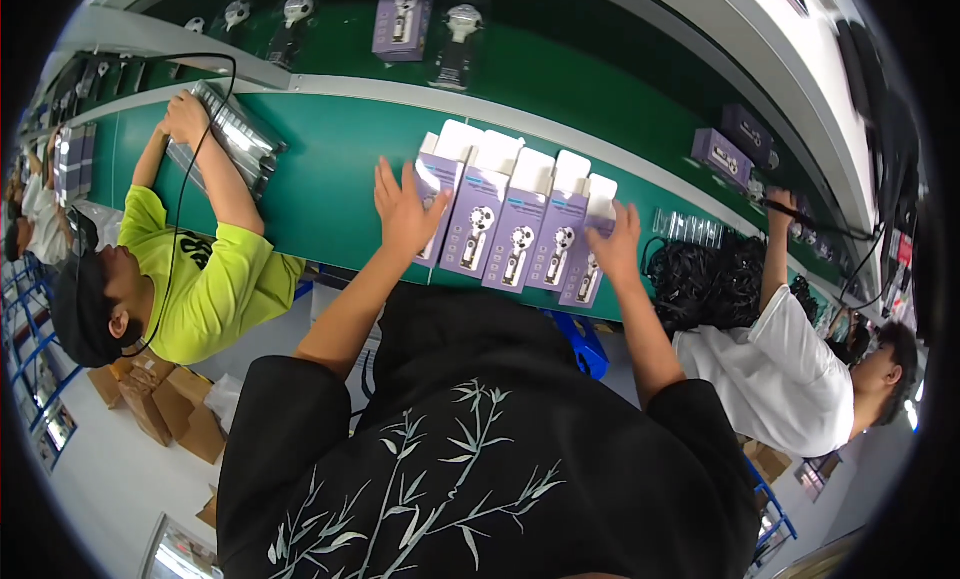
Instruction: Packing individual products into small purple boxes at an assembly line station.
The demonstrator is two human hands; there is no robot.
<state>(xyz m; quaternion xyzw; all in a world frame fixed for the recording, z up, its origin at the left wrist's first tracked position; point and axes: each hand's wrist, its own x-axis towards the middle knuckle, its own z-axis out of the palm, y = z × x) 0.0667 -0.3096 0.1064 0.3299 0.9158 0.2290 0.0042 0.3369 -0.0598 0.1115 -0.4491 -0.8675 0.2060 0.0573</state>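
Observation:
Several purple and white cardboard boxes stand in a row on the green table in front of me, their white top flaps raised. Each front carries a picture of a white and black device with a round head. My left hand is beside the leftmost box, fingers stretched and thumb apart, overlapping its edge. At the other end, my right hand is against or close beside the rightmost box, with its fingers extended. Whether either hand presses on the boxes, I cannot tell.
A person in a yellow-green shirt leans on clear plastic trays at left. To the right, a person in white reaches past a heap of black cables. Packaged devices and a purple box are on the shelf behind.

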